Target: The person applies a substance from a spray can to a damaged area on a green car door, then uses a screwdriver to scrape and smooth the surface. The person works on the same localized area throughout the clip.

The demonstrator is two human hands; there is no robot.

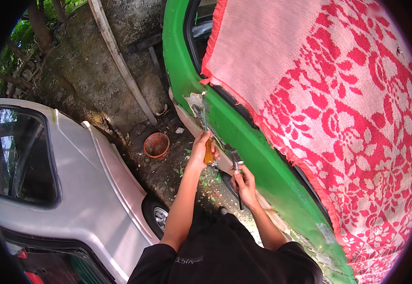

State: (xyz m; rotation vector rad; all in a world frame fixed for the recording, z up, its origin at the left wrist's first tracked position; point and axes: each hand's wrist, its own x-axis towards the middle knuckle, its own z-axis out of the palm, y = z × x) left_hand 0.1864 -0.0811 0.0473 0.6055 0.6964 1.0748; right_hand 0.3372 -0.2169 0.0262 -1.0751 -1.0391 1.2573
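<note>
Left hand (199,149): fingers wrapped round the amber handle of a tool (209,154) (chisel or screwdriver, cannot tell which). Tool's long axis runs nearly straight up the view, shank pointing away from the wearer, tip at the lower part of the bare patch (196,102) on the green car (244,135); firm contact cannot be confirmed. Right hand (245,187): fingers clasped about the shaft of a hammer (240,202), head uppermost. Key relation: hammer head lies just right of the amber handle, apart from it, roughly level with its butt, which faces the wearer. Shaft leans slightly left toward the head. Left hand is nearer the patch; right hand sits lower and farther off.
</note>
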